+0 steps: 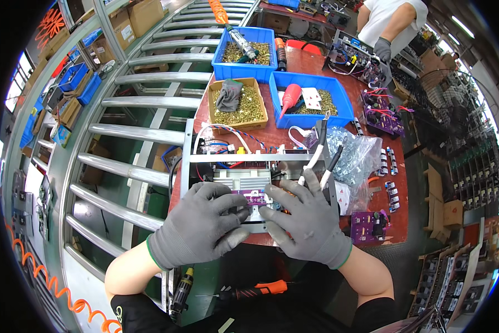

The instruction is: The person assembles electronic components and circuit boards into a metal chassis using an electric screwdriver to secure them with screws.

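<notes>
**Gloved hands working on a purple circuit board**

The left hand [197, 225] is curling, fingers bent, onto the purple circuit board [253, 197] in the metal chassis [227, 166] on the near worktop [294, 133]. The right hand [310, 222] is lying half open beside it, gripping white-handled pliers [319, 155]. A clear plastic bag [355, 155] is sitting right; blue bins [310, 83] are standing far.

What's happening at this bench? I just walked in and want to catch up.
A person in grey gloves is working on a metal chassis with wiring on a red-brown bench. The left hand and right hand both press on a small purple circuit board at the chassis front. The right hand also holds pliers. Bins of brass screws sit behind. Farther back, another person's gloved hand handles a different board.
</notes>
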A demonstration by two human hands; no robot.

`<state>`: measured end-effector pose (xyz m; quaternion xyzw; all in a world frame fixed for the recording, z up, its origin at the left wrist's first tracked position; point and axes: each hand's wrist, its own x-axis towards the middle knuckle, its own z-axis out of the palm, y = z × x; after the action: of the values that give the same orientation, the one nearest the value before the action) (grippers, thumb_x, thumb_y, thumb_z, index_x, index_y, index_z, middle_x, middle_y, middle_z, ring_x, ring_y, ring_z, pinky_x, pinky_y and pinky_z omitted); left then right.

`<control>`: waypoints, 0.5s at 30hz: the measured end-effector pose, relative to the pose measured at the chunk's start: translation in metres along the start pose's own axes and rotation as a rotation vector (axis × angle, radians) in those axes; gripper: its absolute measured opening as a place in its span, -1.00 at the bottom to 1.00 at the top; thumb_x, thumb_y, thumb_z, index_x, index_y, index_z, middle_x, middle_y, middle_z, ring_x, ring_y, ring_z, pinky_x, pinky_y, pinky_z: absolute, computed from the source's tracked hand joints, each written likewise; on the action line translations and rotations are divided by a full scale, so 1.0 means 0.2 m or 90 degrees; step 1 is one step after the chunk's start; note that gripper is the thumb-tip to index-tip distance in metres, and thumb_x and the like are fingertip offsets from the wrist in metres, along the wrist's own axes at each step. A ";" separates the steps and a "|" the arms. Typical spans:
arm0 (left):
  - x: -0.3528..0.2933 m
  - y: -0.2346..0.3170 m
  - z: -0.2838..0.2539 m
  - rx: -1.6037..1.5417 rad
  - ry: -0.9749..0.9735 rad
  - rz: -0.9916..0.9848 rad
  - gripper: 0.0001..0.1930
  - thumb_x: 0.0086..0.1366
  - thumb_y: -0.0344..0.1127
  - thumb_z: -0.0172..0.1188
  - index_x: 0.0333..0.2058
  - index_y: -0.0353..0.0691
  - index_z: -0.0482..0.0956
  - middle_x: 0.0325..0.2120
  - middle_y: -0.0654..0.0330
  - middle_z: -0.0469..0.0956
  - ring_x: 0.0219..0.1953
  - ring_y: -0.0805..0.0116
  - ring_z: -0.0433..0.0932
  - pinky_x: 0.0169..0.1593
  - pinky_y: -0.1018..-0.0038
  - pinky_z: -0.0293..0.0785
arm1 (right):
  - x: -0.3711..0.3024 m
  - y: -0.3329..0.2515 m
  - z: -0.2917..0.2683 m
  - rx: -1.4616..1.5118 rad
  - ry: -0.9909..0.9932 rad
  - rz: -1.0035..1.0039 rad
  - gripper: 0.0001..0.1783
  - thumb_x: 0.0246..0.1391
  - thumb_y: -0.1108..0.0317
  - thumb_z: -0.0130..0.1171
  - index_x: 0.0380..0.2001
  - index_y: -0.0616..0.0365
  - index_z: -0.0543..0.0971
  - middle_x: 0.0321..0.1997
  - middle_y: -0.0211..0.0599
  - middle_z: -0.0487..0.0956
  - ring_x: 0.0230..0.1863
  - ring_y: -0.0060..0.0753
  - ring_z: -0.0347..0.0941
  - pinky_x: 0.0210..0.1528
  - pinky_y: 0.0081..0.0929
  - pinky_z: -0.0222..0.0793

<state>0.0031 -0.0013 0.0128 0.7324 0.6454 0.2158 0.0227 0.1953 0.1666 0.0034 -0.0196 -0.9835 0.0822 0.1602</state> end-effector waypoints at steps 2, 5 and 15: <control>0.00 -0.01 -0.01 -0.005 -0.028 -0.001 -0.66 0.21 0.01 0.35 -0.20 -0.10 0.76 0.00 0.21 0.60 0.01 0.08 0.50 0.12 0.15 0.45 | 0.00 0.00 0.00 0.002 -0.001 0.000 -0.69 0.16 0.06 0.18 -0.15 -0.03 0.69 0.14 -0.25 0.55 0.22 -0.13 0.38 0.46 0.28 -0.07; 0.00 -0.01 -0.02 0.004 -0.049 -0.001 -0.67 0.22 0.03 0.34 -0.21 -0.06 0.77 0.01 0.24 0.59 0.01 0.10 0.49 0.13 0.14 0.43 | 0.01 0.01 -0.01 0.007 -0.026 0.000 -0.69 0.16 0.07 0.17 -0.15 -0.02 0.69 0.16 -0.24 0.54 0.23 -0.12 0.37 0.46 0.29 -0.07; 0.01 -0.01 -0.02 0.035 -0.045 0.010 -0.68 0.22 0.05 0.35 -0.21 -0.02 0.77 0.00 0.27 0.59 0.02 0.13 0.48 0.13 0.16 0.42 | 0.02 0.01 -0.01 0.003 -0.066 -0.002 -0.67 0.18 0.05 0.14 -0.16 0.00 0.69 0.17 -0.20 0.53 0.22 -0.12 0.39 0.47 0.33 -0.13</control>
<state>0.0001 -0.0003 0.0160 0.7451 0.6438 0.1726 0.0237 0.1927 0.1688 0.0062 -0.0134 -0.9903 0.0850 0.1092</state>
